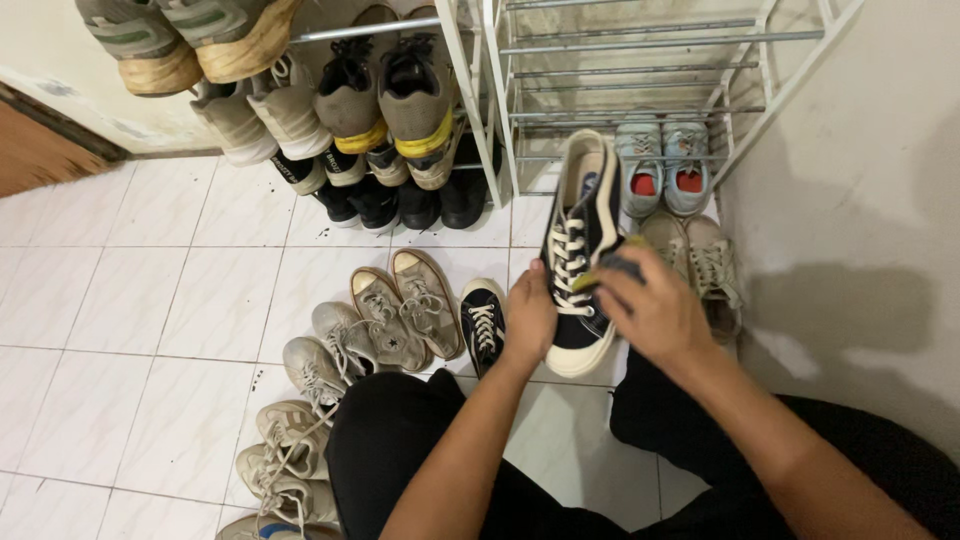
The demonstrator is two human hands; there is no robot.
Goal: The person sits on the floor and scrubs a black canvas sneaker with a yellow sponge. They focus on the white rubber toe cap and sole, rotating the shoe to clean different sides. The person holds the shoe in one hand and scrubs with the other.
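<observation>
At centre frame, your left hand (530, 315) grips the black lace-up sneaker (580, 250) while your right hand (655, 310) presses a small yellow-edged pad (612, 265) against its side, wiping.

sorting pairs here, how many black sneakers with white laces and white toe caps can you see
2: one black sneaker held up by the left hand, and its mate on the floor beside that hand. Others may be hidden.

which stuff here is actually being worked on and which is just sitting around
In hand:
- black sneaker with white laces, held up by the left hand
- small dark and yellow thing, likely a sponge or cloth, pressed to it by the right hand

Lying about:
- matching black sneaker on the floor
- beige sneakers
- pale sneakers
- light blue pair in the white rack
- shoes on the left rack
</observation>
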